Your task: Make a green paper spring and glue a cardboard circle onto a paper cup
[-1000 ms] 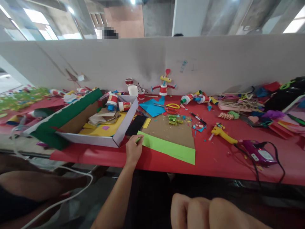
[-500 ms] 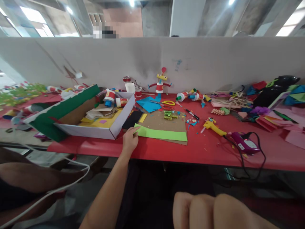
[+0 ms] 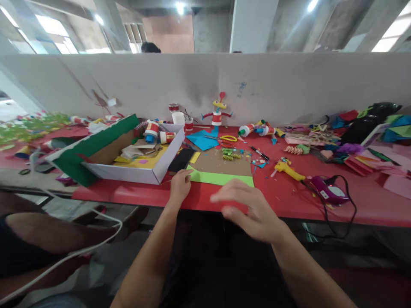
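Left hand (image 3: 180, 187), centre of frame: fingers closed on left end of green paper strip (image 3: 218, 178), which overlaps cardboard (image 3: 208, 164) on red counter (image 3: 285, 201). Right hand (image 3: 250, 209), lower centre, blurred: fingers loosely spread, near strip.

The table (image 3: 276, 201) (covered in red) carries a box (image 3: 128, 173), brown board (image 3: 208, 164) and glue gun (image 3: 290, 170).

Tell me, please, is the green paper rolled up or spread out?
Spread out: the green paper shows as a long strip along the near side of the brown cardboard, the left hand at its left end.
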The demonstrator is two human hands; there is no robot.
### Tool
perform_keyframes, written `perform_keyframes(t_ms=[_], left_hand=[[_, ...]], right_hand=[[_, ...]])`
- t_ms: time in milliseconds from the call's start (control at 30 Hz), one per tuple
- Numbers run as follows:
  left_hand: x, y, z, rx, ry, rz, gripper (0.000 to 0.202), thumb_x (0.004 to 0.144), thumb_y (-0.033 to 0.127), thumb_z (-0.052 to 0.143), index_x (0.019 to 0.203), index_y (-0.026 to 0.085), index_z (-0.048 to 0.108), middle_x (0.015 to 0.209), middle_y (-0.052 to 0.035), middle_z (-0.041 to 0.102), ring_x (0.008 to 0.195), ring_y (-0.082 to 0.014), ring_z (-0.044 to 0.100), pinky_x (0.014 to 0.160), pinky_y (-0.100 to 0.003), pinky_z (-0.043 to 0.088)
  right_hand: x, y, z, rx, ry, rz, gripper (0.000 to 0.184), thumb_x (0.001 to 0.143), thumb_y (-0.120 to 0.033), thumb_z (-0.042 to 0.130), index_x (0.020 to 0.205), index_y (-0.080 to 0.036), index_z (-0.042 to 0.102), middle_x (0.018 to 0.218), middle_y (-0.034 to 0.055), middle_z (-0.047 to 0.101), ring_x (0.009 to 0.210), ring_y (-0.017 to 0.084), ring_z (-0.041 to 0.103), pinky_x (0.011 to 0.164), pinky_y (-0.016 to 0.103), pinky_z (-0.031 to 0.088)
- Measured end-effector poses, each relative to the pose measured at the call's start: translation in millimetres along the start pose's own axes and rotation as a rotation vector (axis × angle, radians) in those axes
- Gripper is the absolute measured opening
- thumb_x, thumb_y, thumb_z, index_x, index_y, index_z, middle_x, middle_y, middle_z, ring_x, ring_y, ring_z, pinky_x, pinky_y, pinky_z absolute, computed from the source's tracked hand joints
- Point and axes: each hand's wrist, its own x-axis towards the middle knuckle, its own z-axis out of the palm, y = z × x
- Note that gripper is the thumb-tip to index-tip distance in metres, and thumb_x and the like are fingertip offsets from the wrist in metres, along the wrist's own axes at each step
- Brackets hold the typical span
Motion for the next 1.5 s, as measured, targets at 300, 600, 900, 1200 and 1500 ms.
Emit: perform_keyframes(t_ms=[300,600,900,1200,1500], left_hand=[[-0.8,-2.7,-2.9,-0.095,0.005,-0.057,0.033,0.076,0.011,0.045,0.101,0.017,0.067,0.101,-0.0071,0.066,0.093,-0.0191,0.060,0.085,-0.030,0.046],[-2.1,-9.1,-1.4,0.030,0.054,-0.109,0.032,0.078,0.015,0.045,0.102,0.015,0.066,0.114,-0.0122,0.057,0.100,-0.0227,0.057,0.088,-0.036,0.047],[57.9,52.3,11.2,0.201,-0.257,0.180,0.034,0.082,0.019,0.045,0.111,0.020,0.061,0.117,-0.0115,0.059,0.113,-0.0245,0.050,0.096,-0.039,0.040],[121.5,65.5,59.4,0.205,-0.448,0.044,0.030,0.082,0.027,0.046,0.104,0.020,0.065,0.094,-0.0116,0.069,0.088,-0.0280,0.063,0.075,-0.038,0.047],[114.6,51.8,76.7,-0.514,-0.274,-0.150,0.041,0.075,0.026,0.060,0.116,0.023,0.059,0.099,-0.0064,0.068,0.087,-0.0187,0.063,0.076,-0.031,0.050]], right_hand=[[2.2,135.5,17.0,-0.681,-0.189,0.616,0.044,0.083,-0.034,0.053,0.124,-0.018,0.051,0.120,0.0102,0.057,0.108,0.031,0.045,0.087,0.046,0.036],[13.5,149.9,11.2,-0.642,-0.226,0.627,0.031,0.080,-0.036,0.057,0.109,-0.025,0.061,0.112,0.0082,0.060,0.104,0.028,0.049,0.084,0.045,0.034],[79.1,216.6,-30.5,-0.670,-0.257,0.607,0.040,0.076,-0.022,0.061,0.116,-0.016,0.057,0.112,0.0140,0.057,0.108,0.027,0.051,0.089,0.037,0.038],[72.2,248.5,-13.6,-0.593,-0.098,0.648,0.027,0.079,-0.017,0.054,0.106,-0.017,0.061,0.102,0.0107,0.060,0.100,0.023,0.054,0.086,0.033,0.042],[81.3,225.0,-15.3,-0.378,0.170,0.481,0.023,0.082,-0.018,0.052,0.103,-0.020,0.062,0.102,0.0063,0.064,0.095,0.020,0.057,0.083,0.033,0.045]])
